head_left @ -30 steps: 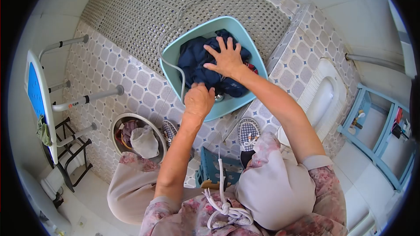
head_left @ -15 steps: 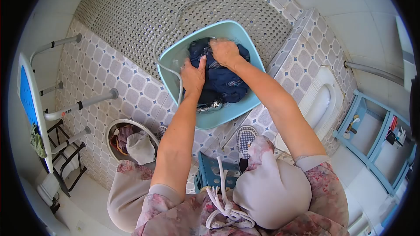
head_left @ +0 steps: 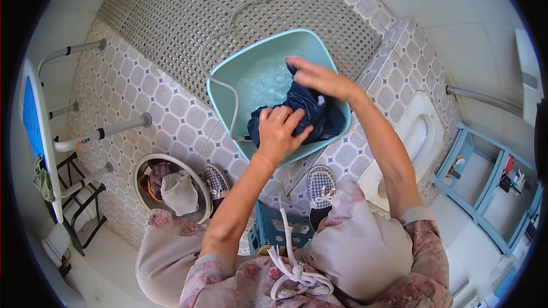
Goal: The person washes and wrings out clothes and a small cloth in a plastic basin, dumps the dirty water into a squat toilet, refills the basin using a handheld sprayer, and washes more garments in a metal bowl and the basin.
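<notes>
A wet navy garment (head_left: 302,102) lies bunched in the near right part of a light blue plastic basin (head_left: 337,60). My left hand (head_left: 279,131) presses on its near side, fingers bent and dug into the folds. Higher up at the right, my right hand (head_left: 324,80) holds a raised fold; its fingers point left and dark cloth shows at their tips. Rippling water (head_left: 268,81) shows in the far left part of the basin. A grey hose (head_left: 236,102) hangs over the left rim, its metal end beside the garment.
A metal bowl (head_left: 138,177) with a grey cloth (head_left: 180,191) and darker clothes stands at the left. A perforated grey mat (head_left: 171,11) lies beyond the basin. To the right are a squat toilet (head_left: 419,134) and a blue shelf (head_left: 476,205); a blue-seated folding chair (head_left: 37,122) is far left.
The garment has shifted toward the near right, uncovering water at the far left. My left hand has come nearer and right; my right hand has moved right, lifting a fold.
</notes>
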A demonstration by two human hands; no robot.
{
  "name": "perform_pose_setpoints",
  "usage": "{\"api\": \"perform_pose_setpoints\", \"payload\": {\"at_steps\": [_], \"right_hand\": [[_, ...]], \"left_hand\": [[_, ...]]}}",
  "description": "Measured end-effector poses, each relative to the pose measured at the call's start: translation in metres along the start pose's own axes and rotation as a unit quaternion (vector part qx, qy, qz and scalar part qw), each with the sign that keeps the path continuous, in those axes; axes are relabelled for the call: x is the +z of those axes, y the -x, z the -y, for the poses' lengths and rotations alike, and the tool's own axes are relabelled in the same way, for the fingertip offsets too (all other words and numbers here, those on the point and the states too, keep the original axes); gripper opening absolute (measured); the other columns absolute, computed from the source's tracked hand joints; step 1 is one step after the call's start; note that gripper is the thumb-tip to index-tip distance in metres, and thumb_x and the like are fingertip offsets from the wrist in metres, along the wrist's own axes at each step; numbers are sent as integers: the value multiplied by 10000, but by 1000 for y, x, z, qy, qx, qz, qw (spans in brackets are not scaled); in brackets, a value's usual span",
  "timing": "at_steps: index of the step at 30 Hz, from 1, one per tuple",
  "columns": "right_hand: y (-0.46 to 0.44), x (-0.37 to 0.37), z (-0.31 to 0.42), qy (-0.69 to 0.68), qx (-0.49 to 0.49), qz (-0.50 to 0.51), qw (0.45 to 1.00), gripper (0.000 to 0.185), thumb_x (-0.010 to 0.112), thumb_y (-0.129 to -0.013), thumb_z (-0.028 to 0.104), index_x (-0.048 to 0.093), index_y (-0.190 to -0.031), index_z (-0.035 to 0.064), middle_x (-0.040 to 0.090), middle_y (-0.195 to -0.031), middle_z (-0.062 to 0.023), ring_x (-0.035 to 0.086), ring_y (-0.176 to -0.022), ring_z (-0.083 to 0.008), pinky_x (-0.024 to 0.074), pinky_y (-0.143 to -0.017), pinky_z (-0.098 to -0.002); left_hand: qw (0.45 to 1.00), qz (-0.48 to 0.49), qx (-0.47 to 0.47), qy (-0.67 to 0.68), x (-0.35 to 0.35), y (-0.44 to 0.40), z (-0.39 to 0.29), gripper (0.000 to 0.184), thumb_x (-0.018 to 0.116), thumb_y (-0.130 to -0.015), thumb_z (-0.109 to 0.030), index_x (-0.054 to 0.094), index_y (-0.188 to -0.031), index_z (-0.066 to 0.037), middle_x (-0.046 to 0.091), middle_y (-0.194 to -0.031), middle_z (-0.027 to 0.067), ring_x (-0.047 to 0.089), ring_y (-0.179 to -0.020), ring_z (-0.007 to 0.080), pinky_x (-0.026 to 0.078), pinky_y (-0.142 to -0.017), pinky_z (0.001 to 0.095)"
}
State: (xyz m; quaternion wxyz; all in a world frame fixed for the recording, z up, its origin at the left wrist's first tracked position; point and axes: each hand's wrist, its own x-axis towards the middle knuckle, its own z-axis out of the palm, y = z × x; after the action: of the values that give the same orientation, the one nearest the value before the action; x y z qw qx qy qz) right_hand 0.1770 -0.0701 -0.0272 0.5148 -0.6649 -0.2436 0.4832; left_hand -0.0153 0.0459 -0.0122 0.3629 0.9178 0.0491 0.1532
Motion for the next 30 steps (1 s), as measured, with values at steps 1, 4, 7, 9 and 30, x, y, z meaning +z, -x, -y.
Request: {"api": "perform_pose_setpoints", "payload": {"at_steps": [1,4,7,9,30], "right_hand": [[10,13,1,168,-4,-8,986,558,690,-830,444,579,-1278,129,451,-1425,-124,449,-1264,-356,337,-1090,-426],[45,53,-6,355,-82,-135,921,299,728,-775,371,691,-980,156,486,-1303,-119,430,-1200,-392,363,-1020,-517],[72,84,-10,411,-176,-213,869,323,742,-685,266,625,-957,135,488,-1163,-89,424,-1119,-351,376,-948,-483],[74,94,-22,455,-193,-207,844,329,739,-682,273,613,-950,130,488,-1122,-81,426,-1097,-340,391,-898,-470],[-64,49,-13,424,15,-214,880,312,549,-928,338,638,-1037,60,677,-850,-248,675,-805,-389,535,-703,-502]], "left_hand": [[1000,1,13,1,-1,8,-5,569,867,-606,-309,636,-1068,-70,603,-982,101,593,-930,292,410,-875,468],[993,-78,-88,-18,-10,21,-11,820,887,-565,-337,524,-1253,-81,536,-1173,139,501,-1144,329,344,-981,505],[987,47,-140,-68,-6,19,-3,962,879,-558,-328,417,-1360,-65,475,-1262,155,419,-1232,340,270,-1047,544],[973,163,-112,-121,-2,16,7,906,845,-607,-299,420,-1371,-61,505,-1222,134,460,-1187,317,308,-1002,516],[922,-62,-373,82,20,-32,77,605,808,-729,-427,673,-1099,32,692,-983,234,671,-930,349,508,-861,402]]}}
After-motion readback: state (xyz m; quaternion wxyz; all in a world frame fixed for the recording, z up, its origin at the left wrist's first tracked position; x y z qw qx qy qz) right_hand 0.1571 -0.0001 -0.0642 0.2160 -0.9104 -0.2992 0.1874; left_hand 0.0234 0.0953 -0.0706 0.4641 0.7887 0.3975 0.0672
